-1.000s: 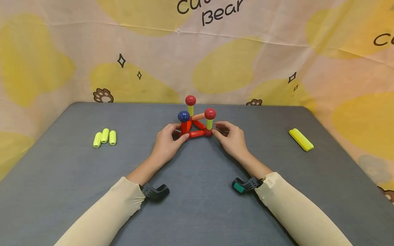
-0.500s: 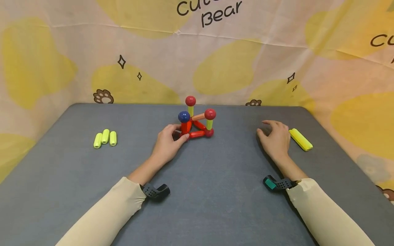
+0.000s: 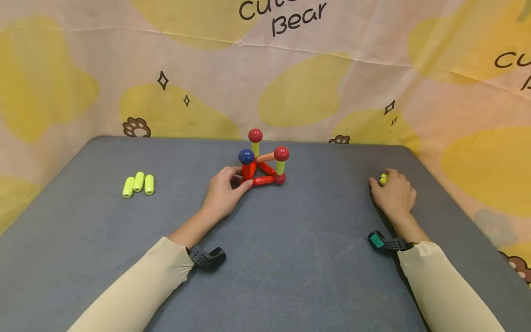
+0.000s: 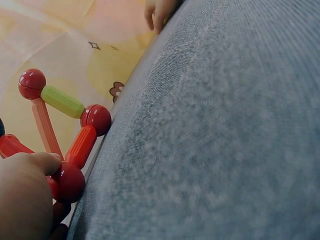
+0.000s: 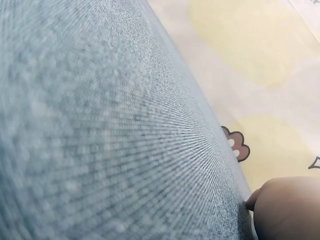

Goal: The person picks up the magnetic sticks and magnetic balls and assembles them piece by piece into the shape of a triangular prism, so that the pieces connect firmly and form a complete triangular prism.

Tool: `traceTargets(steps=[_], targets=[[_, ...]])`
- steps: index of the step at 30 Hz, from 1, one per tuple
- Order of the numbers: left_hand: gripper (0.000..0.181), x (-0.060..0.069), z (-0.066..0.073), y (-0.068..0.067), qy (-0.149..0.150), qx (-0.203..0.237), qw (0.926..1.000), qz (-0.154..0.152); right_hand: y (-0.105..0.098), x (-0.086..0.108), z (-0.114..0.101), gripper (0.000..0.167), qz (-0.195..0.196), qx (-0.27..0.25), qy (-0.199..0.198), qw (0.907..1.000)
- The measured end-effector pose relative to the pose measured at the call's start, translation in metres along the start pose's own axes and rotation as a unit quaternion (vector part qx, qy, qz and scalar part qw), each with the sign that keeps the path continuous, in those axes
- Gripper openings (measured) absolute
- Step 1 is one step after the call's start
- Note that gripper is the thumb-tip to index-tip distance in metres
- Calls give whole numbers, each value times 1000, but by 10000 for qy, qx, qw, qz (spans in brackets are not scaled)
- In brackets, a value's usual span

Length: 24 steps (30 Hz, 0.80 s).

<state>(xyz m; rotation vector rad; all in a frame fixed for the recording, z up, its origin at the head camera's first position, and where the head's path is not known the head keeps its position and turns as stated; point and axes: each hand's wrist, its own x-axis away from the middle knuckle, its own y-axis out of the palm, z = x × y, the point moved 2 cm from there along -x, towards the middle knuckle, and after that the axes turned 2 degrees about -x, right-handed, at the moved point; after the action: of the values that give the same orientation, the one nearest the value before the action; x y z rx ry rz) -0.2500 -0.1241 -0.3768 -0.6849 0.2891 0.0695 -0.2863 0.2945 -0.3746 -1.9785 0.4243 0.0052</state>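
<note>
A small frame of magnetic rods and balls (image 3: 264,180) stands mid-table in the head view. Red rods form its base; short uprights carry two red balls and a blue ball (image 3: 246,157). My left hand (image 3: 224,191) pinches its near-left corner, and in the left wrist view the thumb lies against a red ball (image 4: 69,182). Far to the right, my right hand (image 3: 394,193) grips the yellow rods (image 3: 383,179), whose ends show between thumb and fingers; the palm hides the rest. Only part of that hand (image 5: 287,207) appears in the right wrist view.
Several short yellow-green rods (image 3: 138,182) lie together on the left of the grey table (image 3: 290,267). Behind it hangs a printed cloth (image 3: 307,92) with yellow patches. Both wrists wear dark straps (image 3: 207,258).
My right hand has left the frame's right corner, moved right across the table and closed over the yellow rods. My left hand has stayed at the frame's left corner.
</note>
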Motion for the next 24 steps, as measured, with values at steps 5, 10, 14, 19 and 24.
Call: traceTargets(steps=[5, 10, 14, 19, 24], targets=[[40, 0, 0, -1, 25, 11, 10000, 26, 2, 1, -8, 49, 324, -493, -782, 9952], [40, 0, -2, -2, -33, 5, 10000, 28, 3, 2, -14, 45, 579, -689, -1079, 9901], [41, 1, -2, -2, -72, -26, 10000, 22, 0, 4, -13, 39, 858, -344, -780, 9927], [41, 1, -1, -1, -71, -51, 10000, -15, 0, 5, -9, 35, 801, -251, -761, 9936], [41, 0, 1, 1, -59, -12, 10000, -41, 5, 6, -10, 30, 471, -589, -1219, 9897]])
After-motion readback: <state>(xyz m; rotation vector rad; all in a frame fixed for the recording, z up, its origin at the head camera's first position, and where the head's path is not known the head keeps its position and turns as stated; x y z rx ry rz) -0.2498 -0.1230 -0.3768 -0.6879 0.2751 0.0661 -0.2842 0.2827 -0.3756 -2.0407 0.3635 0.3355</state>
